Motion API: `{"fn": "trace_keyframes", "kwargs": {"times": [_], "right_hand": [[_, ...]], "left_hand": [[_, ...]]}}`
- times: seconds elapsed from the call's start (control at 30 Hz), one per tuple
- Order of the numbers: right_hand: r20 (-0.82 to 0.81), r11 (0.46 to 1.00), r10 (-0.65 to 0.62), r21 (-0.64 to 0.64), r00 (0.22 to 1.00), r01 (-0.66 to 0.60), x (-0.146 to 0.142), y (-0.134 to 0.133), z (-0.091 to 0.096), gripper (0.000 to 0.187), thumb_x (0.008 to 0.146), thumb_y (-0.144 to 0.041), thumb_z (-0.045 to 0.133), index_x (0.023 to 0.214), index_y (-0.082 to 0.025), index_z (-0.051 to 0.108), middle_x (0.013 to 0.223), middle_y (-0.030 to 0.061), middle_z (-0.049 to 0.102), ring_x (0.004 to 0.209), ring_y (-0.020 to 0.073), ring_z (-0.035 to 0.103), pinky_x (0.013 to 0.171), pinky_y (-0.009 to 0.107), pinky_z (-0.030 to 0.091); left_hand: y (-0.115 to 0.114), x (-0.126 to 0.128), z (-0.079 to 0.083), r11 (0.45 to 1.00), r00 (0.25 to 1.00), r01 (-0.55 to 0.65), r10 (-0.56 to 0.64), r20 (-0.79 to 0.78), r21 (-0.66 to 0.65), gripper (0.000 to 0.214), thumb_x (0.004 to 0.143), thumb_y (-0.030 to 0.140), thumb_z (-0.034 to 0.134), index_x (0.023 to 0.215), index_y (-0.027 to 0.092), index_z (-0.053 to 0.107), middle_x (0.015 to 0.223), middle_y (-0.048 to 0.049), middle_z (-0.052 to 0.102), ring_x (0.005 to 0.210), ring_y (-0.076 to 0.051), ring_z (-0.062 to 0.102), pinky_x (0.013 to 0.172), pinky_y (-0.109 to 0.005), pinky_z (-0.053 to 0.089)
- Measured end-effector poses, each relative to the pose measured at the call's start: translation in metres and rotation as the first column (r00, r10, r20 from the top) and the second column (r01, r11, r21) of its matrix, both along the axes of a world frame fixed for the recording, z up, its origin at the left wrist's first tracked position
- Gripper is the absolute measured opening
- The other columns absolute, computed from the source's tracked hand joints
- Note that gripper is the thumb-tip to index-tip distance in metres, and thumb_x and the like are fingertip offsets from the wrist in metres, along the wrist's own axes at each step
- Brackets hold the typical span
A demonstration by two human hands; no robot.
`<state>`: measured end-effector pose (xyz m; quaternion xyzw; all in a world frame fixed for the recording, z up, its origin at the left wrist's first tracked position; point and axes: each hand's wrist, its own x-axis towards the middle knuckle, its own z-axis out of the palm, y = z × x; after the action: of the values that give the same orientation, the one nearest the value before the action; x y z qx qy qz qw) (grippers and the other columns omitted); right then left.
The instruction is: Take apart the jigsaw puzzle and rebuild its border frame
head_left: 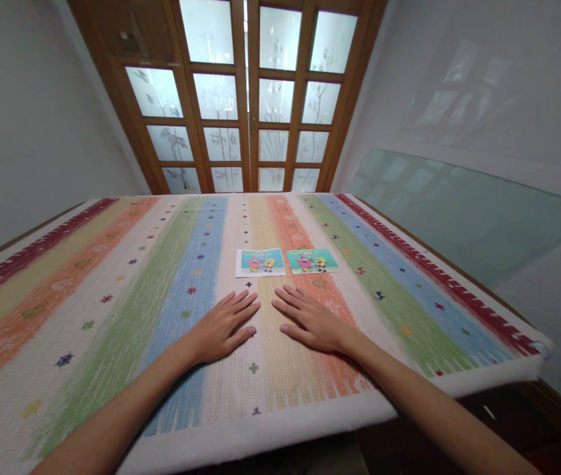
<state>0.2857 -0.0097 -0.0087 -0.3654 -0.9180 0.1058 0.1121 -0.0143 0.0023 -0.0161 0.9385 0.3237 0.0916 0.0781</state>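
Note:
My left hand (224, 328) lies flat on the striped cloth, palm down, fingers spread and nothing in it. Opposite it, my right hand (314, 321) rests the same way, with a small gap between the two. Just beyond my fingertips are two cartoon pictures side by side. The left picture (261, 262) has a white border, widest along its left side. The right picture (313, 260) shows the same pink and yellow figures on a teal ground. Neither hand touches a picture.
A striped tablecloth (166, 264) covers the table, its white edge (261, 432) running along the near side. Wooden doors with frosted panes (218, 95) stand behind. At the right, a rounded glass-like panel (463, 204) is by the wall.

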Motion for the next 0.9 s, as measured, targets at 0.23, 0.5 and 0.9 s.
{"fn": "trace_keyframes", "kwargs": {"times": [0.23, 0.5, 0.9], "right_hand": [[-0.018, 1.0, 0.0, 0.004, 1.0, 0.0, -0.0001, -0.0004, -0.0007, 0.059, 0.105, -0.05, 0.044, 0.156, -0.019, 0.044, 0.166, 0.0135, 0.031, 0.156, 0.0305, 0.023, 0.126, 0.057, 0.022], [-0.024, 1.0, -0.01, 0.002, 1.0, 0.01, -0.0004, 0.0004, -0.0017, 0.059, 0.105, -0.05, 0.045, 0.158, -0.022, 0.042, 0.166, 0.0112, 0.031, 0.156, 0.0296, 0.022, 0.127, 0.056, 0.022], [-0.036, 1.0, 0.004, 0.013, 0.999, -0.004, 0.0001, 0.0003, -0.001, 0.059, 0.105, -0.05, 0.046, 0.158, -0.022, 0.041, 0.166, 0.0116, 0.031, 0.156, 0.0302, 0.023, 0.126, 0.058, 0.023]], "left_hand": [[0.0006, 0.0002, -0.0003, 1.0, 1.0, 0.003, -0.003, 0.016, -0.008, 0.058, 0.108, 0.052, 0.035, 0.16, 0.027, 0.032, 0.165, -0.0063, 0.033, 0.156, -0.026, 0.025, 0.127, -0.051, 0.021], [0.0002, 0.0001, -0.0009, 1.0, 0.999, -0.001, 0.001, 0.034, -0.008, 0.059, 0.108, 0.052, 0.036, 0.162, 0.028, 0.029, 0.165, -0.006, 0.032, 0.156, -0.026, 0.024, 0.128, -0.051, 0.02], [0.0011, -0.0002, -0.0018, 1.0, 0.999, 0.001, 0.0, 0.038, -0.015, 0.06, 0.108, 0.052, 0.036, 0.162, 0.028, 0.03, 0.165, -0.0065, 0.034, 0.155, -0.026, 0.025, 0.128, -0.051, 0.02]]}}
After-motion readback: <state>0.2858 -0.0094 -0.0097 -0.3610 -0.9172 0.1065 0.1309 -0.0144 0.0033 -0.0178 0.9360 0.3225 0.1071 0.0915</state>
